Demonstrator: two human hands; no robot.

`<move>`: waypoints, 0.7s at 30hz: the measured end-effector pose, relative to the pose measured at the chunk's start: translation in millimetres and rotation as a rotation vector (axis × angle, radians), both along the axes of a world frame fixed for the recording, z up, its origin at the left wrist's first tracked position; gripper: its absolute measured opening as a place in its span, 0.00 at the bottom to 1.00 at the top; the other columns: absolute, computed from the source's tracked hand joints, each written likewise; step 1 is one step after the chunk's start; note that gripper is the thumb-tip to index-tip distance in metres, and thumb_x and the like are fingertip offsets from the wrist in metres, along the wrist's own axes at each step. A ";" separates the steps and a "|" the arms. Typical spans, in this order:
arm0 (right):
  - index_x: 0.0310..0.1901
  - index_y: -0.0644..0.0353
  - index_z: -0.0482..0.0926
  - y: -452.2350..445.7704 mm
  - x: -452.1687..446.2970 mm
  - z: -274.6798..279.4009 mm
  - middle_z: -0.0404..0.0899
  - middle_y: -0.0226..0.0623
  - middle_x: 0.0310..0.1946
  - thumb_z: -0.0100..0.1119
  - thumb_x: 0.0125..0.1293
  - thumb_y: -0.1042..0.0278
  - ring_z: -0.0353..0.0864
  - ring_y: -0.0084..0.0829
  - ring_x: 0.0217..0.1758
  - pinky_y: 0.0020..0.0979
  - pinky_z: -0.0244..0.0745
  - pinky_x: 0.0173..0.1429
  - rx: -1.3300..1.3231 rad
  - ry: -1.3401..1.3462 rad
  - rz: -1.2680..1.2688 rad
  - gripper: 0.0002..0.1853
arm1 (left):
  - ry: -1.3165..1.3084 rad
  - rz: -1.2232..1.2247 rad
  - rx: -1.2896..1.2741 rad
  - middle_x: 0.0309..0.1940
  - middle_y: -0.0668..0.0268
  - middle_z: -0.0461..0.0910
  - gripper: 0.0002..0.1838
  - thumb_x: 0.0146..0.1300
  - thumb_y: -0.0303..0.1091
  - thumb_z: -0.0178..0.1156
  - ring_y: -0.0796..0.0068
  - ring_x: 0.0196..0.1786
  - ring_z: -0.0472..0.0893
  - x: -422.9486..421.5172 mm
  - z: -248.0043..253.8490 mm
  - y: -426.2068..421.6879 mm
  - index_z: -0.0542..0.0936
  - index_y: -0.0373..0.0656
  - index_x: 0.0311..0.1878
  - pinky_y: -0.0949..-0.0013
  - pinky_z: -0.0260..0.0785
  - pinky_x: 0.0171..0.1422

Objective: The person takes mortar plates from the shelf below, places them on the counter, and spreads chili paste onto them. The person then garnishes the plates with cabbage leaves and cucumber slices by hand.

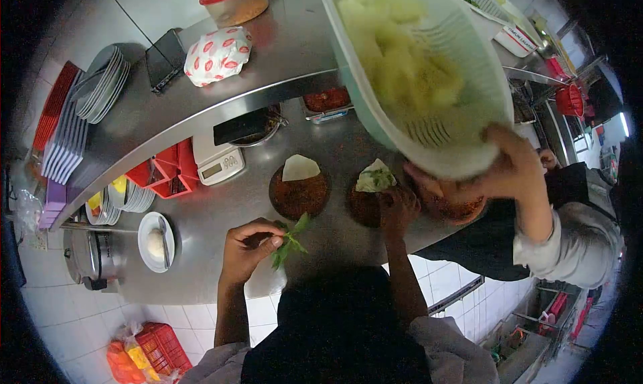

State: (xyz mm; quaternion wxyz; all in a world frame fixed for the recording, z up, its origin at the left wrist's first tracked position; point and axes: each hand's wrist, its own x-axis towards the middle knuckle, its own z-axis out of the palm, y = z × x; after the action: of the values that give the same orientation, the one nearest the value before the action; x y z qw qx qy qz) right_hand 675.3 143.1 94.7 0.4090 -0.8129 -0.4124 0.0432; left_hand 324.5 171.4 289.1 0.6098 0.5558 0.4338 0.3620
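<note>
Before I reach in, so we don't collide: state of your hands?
Left hand: holding green leaves.
Right hand: by the leaf-topped white piece; grip cannot be told.

Only bit I can properly read is "TIMUN" on the label (pixel 520 36) of a white container (pixel 514 45), way up and right of the right hand (pixel 399 208); the second word looks like it starts "LALA". Beyond the left hand (pixel 251 246), a kitchen scale (pixel 216 171) shows digits on its display (pixel 230 162), too blurry to call.
</note>
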 end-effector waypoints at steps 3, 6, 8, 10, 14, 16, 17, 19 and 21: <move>0.47 0.59 0.85 -21.9 -6.7 15.0 0.87 0.38 0.43 0.66 0.69 0.68 0.86 0.34 0.48 0.40 0.77 0.55 -0.022 0.147 0.114 0.09 | 0.090 -0.005 0.030 0.42 0.61 0.87 0.09 0.64 0.29 0.72 0.71 0.47 0.85 4.0 -1.1 3.6 0.88 0.39 0.46 0.66 0.77 0.55; 0.48 0.59 0.85 -44.8 -35.7 32.9 0.87 0.39 0.43 0.64 0.70 0.68 0.86 0.35 0.47 0.39 0.78 0.54 -0.032 0.264 0.288 0.09 | 0.301 0.027 0.170 0.43 0.61 0.88 0.10 0.64 0.31 0.72 0.71 0.47 0.86 16.4 -23.2 6.3 0.89 0.40 0.47 0.66 0.78 0.54; 0.49 0.59 0.85 -51.5 -54.7 40.6 0.87 0.40 0.43 0.63 0.71 0.69 0.86 0.35 0.47 0.39 0.78 0.53 -0.045 0.307 0.419 0.09 | 0.412 0.111 0.218 0.43 0.61 0.88 0.10 0.65 0.32 0.72 0.71 0.46 0.86 22.5 -50.5 15.3 0.89 0.41 0.47 0.66 0.79 0.52; 0.50 0.59 0.85 -49.0 -63.7 45.6 0.87 0.41 0.43 0.62 0.72 0.69 0.87 0.35 0.46 0.38 0.79 0.52 -0.067 0.312 0.533 0.09 | 0.444 0.233 0.191 0.43 0.61 0.89 0.09 0.65 0.32 0.72 0.71 0.44 0.87 24.8 -81.8 29.7 0.90 0.43 0.47 0.65 0.80 0.50; 0.51 0.60 0.84 -41.3 -62.9 53.3 0.87 0.42 0.44 0.60 0.74 0.70 0.87 0.35 0.46 0.38 0.81 0.51 -0.134 0.287 0.656 0.09 | 0.315 0.352 0.213 0.42 0.61 0.89 0.08 0.66 0.29 0.70 0.71 0.43 0.87 32.4 -132.2 73.1 0.89 0.39 0.46 0.66 0.81 0.49; 0.52 0.60 0.84 -37.6 -58.2 60.6 0.87 0.43 0.44 0.59 0.74 0.70 0.88 0.35 0.45 0.37 0.81 0.50 -0.186 0.266 0.667 0.09 | 0.000 0.377 0.116 0.43 0.61 0.89 0.08 0.67 0.28 0.69 0.71 0.44 0.87 34.5 -179.1 92.6 0.88 0.36 0.46 0.67 0.81 0.50; 0.51 0.60 0.84 -36.7 -55.0 64.5 0.87 0.43 0.44 0.59 0.74 0.70 0.88 0.36 0.46 0.37 0.82 0.51 -0.234 0.257 0.661 0.09 | -0.046 0.412 0.048 0.43 0.61 0.88 0.08 0.66 0.28 0.69 0.71 0.44 0.86 42.1 -177.0 94.4 0.87 0.35 0.46 0.67 0.80 0.51; 0.51 0.60 0.84 -35.5 -46.7 69.8 0.88 0.43 0.44 0.61 0.73 0.70 0.88 0.38 0.48 0.38 0.82 0.54 -0.331 0.237 0.647 0.09 | -0.138 0.477 -0.092 0.43 0.62 0.87 0.09 0.65 0.27 0.70 0.72 0.44 0.85 62.1 -174.4 93.2 0.86 0.33 0.46 0.68 0.78 0.53; 0.51 0.60 0.84 -45.8 -31.3 34.8 0.88 0.44 0.45 0.63 0.72 0.69 0.89 0.40 0.50 0.39 0.82 0.55 -0.260 0.293 0.660 0.10 | -0.343 0.597 -0.132 0.45 0.61 0.87 0.08 0.65 0.25 0.69 0.70 0.46 0.85 77.2 -201.5 95.3 0.86 0.33 0.44 0.67 0.79 0.53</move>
State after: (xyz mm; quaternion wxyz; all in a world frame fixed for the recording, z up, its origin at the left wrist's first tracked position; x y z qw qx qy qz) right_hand 644.0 97.2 129.5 0.3213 -0.6666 -0.5801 0.3404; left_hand 401.8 266.7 87.6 0.5757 0.2946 0.4909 0.5838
